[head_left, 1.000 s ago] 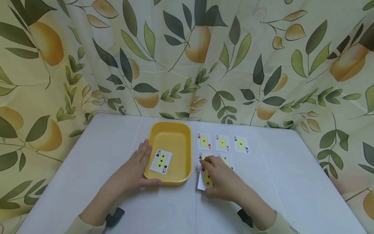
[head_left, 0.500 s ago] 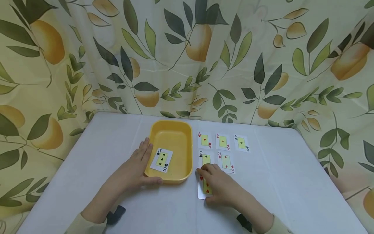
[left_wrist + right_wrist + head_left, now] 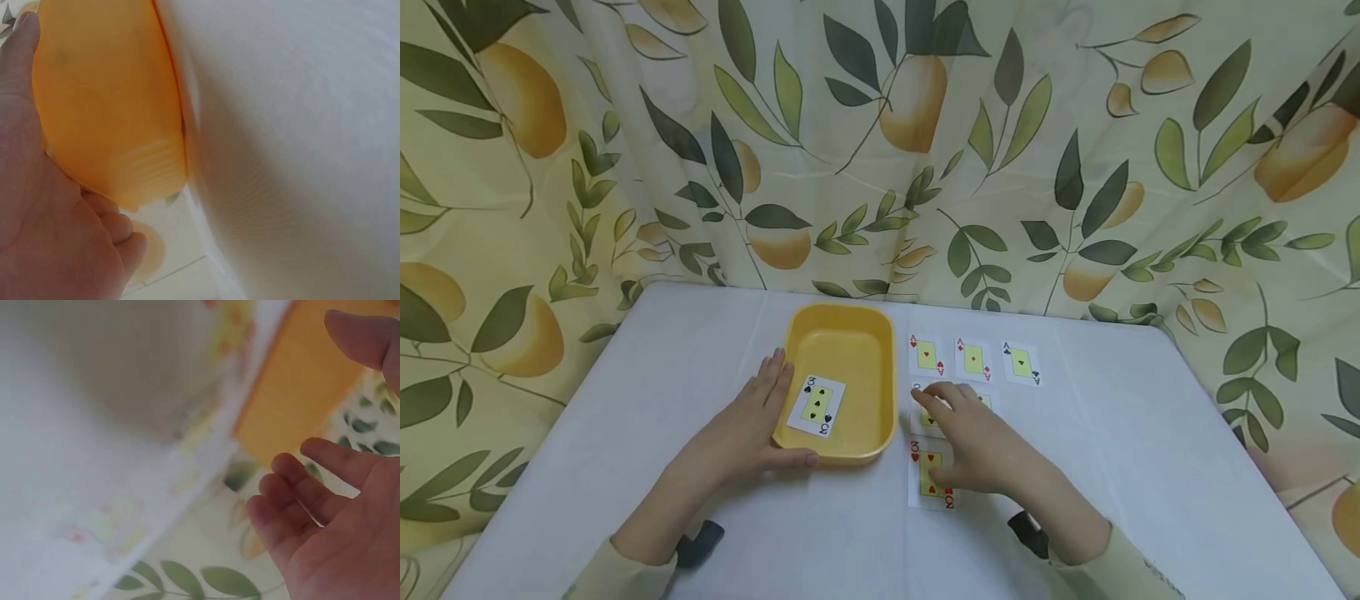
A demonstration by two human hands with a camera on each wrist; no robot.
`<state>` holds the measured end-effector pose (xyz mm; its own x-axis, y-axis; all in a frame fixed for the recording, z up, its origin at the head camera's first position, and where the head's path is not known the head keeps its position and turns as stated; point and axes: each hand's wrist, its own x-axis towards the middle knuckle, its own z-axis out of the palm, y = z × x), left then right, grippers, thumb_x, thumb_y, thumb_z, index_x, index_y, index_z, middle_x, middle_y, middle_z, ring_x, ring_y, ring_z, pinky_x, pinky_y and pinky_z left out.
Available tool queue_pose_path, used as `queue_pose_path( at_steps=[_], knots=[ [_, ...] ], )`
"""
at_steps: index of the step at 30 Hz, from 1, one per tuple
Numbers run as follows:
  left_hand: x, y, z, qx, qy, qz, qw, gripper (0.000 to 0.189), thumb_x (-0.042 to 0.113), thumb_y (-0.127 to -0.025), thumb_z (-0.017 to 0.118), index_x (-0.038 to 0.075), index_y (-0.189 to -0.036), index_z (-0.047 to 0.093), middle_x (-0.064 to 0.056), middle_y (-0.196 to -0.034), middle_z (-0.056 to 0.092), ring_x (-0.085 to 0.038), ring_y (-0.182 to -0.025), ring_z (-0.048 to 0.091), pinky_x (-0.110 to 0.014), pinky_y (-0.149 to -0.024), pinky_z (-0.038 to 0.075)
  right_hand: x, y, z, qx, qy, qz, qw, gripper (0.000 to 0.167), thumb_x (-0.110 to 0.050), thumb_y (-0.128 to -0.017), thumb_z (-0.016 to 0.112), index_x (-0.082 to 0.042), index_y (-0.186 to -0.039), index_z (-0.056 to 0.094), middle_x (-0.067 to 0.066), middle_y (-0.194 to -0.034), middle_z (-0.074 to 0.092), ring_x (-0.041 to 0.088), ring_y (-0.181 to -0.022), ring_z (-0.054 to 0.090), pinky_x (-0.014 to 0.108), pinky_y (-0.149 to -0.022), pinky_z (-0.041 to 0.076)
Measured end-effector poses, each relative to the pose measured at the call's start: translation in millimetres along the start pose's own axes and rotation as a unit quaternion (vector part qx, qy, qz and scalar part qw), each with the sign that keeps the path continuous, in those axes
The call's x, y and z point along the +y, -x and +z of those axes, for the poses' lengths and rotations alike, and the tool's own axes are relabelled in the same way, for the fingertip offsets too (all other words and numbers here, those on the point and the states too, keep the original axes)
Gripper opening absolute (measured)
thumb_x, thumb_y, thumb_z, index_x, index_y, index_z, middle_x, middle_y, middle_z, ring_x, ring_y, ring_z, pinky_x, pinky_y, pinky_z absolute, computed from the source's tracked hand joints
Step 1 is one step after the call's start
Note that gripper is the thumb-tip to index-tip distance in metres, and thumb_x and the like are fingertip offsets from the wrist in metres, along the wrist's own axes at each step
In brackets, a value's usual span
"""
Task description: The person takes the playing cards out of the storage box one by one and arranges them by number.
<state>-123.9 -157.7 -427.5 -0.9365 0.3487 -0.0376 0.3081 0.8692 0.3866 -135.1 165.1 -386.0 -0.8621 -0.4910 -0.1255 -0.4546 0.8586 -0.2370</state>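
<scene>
My left hand (image 3: 741, 425) rests against the near left corner of the yellow plastic tray (image 3: 868, 400), straight fingers along its left side and thumb along its front. Inside the tray lies one playing card, the three of spades (image 3: 817, 406). To the right, the three of hearts (image 3: 922, 490) lies face up on the cloth. My right hand (image 3: 985, 450) is over it with fingers spread and no card between them; its thumb overlaps that card in the head view. Those fingers partly hide the two of clubs (image 3: 917, 421) and the two of diamonds (image 3: 985, 402).
An ace of hearts (image 3: 927, 356), an ace of diamonds (image 3: 973, 359) and an ace of clubs (image 3: 1021, 363) form a row behind the twos. White cloth (image 3: 1112, 458) covers the table. A fruit-patterned curtain (image 3: 850, 167) hangs behind it.
My right hand has drawn the three of hearts down below the two of clubs, let go of it, and risen slightly away. The left hand has stayed at the tray.
</scene>
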Motion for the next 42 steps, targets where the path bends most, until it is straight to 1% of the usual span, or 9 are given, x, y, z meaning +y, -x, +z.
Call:
queue_pose_path(
  at_steps=[5,9,12,17,23,29,33,37,42],
  knots=[
    [-1.6,-0.4,1.0,0.002,0.000,0.002,1.0000,0.136,0.085,-0.068,0.064,0.004,-0.160,0.005,-0.011,-0.168,-0.008,-0.030,-0.155,0.001,-0.050,-0.123,0.020,-14,-12.7,-19,0.030,-0.029,-0.028,0.9987,0.090,-0.033,-0.071,0.084,-0.019,-0.151,0.044,0.001,-0.148,0.044,0.022,-0.133,0.041,0.041,-0.098,0.054],
    [-3.7,0.5,1.8,-0.001,-0.002,0.003,1.0000,0.137,0.088,-0.067,0.061,0.004,-0.160,0.005,-0.010,-0.168,-0.009,-0.030,-0.155,0.000,-0.050,-0.123,0.020,-32,-27.1,-22,0.041,-0.035,-0.065,0.9964,0.087,-0.038,-0.073,0.082,-0.017,-0.150,0.046,0.001,-0.146,0.046,0.020,-0.130,0.043,0.036,-0.101,0.052],
    [-4.0,1.0,1.8,-0.002,-0.005,0.002,1.0000,0.137,0.091,-0.067,0.057,0.004,-0.160,0.005,-0.009,-0.168,-0.010,-0.029,-0.155,0.000,-0.048,-0.123,0.020,-45,-40.5,-19,0.035,-0.028,-0.089,0.9950,0.088,-0.040,-0.074,0.083,-0.014,-0.150,0.046,0.002,-0.144,0.046,0.019,-0.128,0.044,0.033,-0.103,0.050],
    [-3.4,1.3,1.3,-0.002,-0.008,0.004,1.0000,0.138,0.095,-0.065,0.049,0.004,-0.160,0.007,-0.009,-0.168,-0.009,-0.030,-0.155,0.001,-0.050,-0.122,0.022,-61,-64.8,-12,0.005,-0.027,-0.110,0.9936,0.090,-0.042,-0.076,0.083,-0.010,-0.151,0.044,0.004,-0.141,0.047,0.020,-0.126,0.044,0.032,-0.103,0.049],
    [-2.3,2.9,-1.1,0.004,-0.005,0.009,0.9999,0.137,0.094,-0.066,0.050,0.004,-0.160,0.008,-0.010,-0.168,-0.008,-0.032,-0.155,0.002,-0.053,-0.121,0.025,-73,-91.3,8,-0.037,-0.020,-0.100,0.9941,0.094,-0.049,-0.076,0.083,-0.011,-0.152,0.042,0.005,-0.139,0.049,0.021,-0.124,0.045,0.035,-0.104,0.049],
    [-2.4,2.3,-1.5,0.008,-0.001,0.022,0.9997,0.135,0.091,-0.068,0.053,0.002,-0.159,0.010,-0.013,-0.168,-0.005,-0.035,-0.154,0.004,-0.054,-0.120,0.026,-80,-109.5,27,-0.052,0.013,-0.083,0.9951,0.099,-0.057,-0.070,0.085,-0.015,-0.150,0.046,0.004,-0.136,0.051,0.019,-0.118,0.045,0.032,-0.104,0.049],
    [-2.8,0.8,-0.8,0.008,-0.004,0.025,0.9996,0.134,0.089,-0.069,0.057,0.001,-0.159,0.011,-0.014,-0.168,-0.004,-0.034,-0.154,0.004,-0.053,-0.121,0.024,-81,-116.7,32,-0.063,0.037,-0.070,0.9949,0.100,-0.057,-0.065,0.088,-0.015,-0.147,0.049,0.004,-0.131,0.052,0.018,-0.110,0.044,0.029,-0.100,0.049],
    [-2.3,-0.1,-1.3,0.009,-0.003,0.029,0.9995,0.134,0.086,-0.069,0.061,0.000,-0.159,0.011,-0.014,-0.168,-0.004,-0.033,-0.154,0.004,-0.051,-0.122,0.022,-83,-120.6,33,-0.071,0.029,-0.046,0.9960,0.097,-0.052,-0.062,0.091,-0.015,-0.143,0.053,0.004,-0.127,0.052,0.019,-0.107,0.043,0.029,-0.096,0.048],
    [-3.3,-0.6,-0.9,0.013,-0.007,0.034,0.9993,0.134,0.087,-0.070,0.059,-0.001,-0.158,0.011,-0.015,-0.168,-0.004,-0.034,-0.154,0.004,-0.051,-0.122,0.022,-87,-122.7,33,-0.088,0.000,-0.015,0.9960,0.094,-0.046,-0.061,0.093,-0.016,-0.141,0.053,0.005,-0.116,0.052,0.021,-0.103,0.043,0.032,-0.088,0.046]
  ],
)
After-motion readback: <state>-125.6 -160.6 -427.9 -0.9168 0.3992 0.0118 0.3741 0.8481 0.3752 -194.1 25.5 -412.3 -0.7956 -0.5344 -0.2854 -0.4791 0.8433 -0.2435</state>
